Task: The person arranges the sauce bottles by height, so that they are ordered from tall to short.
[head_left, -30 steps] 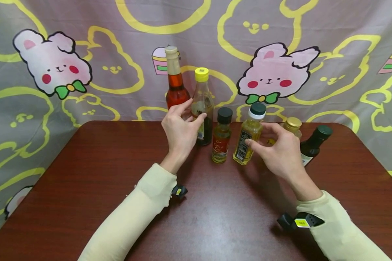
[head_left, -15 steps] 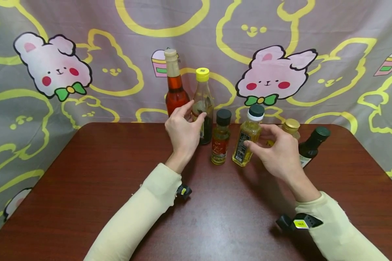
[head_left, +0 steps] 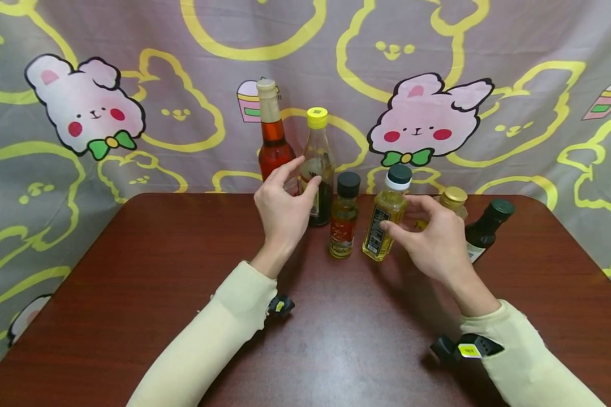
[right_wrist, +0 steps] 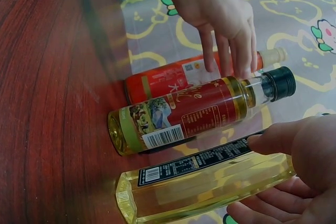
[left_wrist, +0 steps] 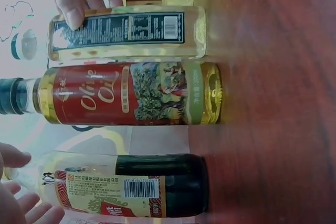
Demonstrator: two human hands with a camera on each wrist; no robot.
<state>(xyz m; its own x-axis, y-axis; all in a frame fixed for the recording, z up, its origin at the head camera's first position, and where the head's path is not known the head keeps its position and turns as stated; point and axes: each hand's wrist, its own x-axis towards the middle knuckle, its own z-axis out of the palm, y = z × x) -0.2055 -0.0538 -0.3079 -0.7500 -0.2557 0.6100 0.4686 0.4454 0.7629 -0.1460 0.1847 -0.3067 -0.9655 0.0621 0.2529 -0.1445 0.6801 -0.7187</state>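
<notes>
My left hand (head_left: 284, 208) hovers at a dark-filled bottle with a yellow cap (head_left: 319, 155), thumb and fingers spread loosely around it; whether they touch is unclear. Beyond that hand rises a red bottle (head_left: 273, 127). My right hand (head_left: 433, 232) holds a square cooking-oil bottle (head_left: 379, 232) with a dark green cap, thumb on its black label and fingers behind. This bottle stands upright on the table. Between the hands is a red-labelled olive oil bottle (head_left: 343, 226), touched by neither hand in the left wrist view.
Behind the right hand stand a gold-capped bottle (head_left: 454, 199), mostly hidden, and a dark green-capped bottle (head_left: 489, 226). All are on a brown wooden table (head_left: 183, 271). A patterned curtain (head_left: 183, 169) hangs close behind its far edge.
Both hands keep nearly the same pose. The left hand drifts slightly right and then back left; the bottles stay in place.
</notes>
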